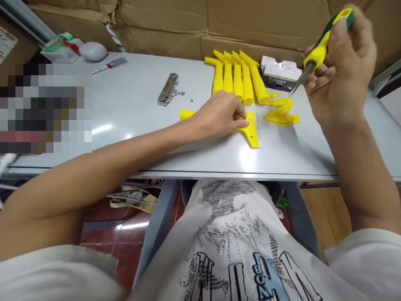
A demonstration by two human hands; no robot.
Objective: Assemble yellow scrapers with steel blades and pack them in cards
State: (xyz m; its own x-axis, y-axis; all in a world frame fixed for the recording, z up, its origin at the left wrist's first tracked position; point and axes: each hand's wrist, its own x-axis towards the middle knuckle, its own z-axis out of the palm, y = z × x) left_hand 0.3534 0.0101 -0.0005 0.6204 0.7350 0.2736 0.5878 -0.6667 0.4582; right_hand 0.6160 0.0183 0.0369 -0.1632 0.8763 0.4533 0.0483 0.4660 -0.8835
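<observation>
A yellow scraper (254, 136) with a thin clear-edged blade lies flat near the table's front edge, its handle pointing left. My left hand (221, 110) is closed over its neck, thumb and fingers pinched by the head; whether a screw is between the fingertips is hidden. Raised at the upper right, my right hand (347, 62) grips a yellow and green screwdriver (318, 53), its shaft slanting down to the left. Small screws (173, 95) lie beside a stack of metal blades (168, 88). Several yellow handles (237, 83) stand in a row behind my left hand.
Yellow head pieces (282, 119) are piled right of the scraper. Behind them sits a black and white box (280, 74). Another screwdriver (115, 63) and a grey rounded object (93, 51) lie at the back left. Cardboard (163, 29) lines the table's rear.
</observation>
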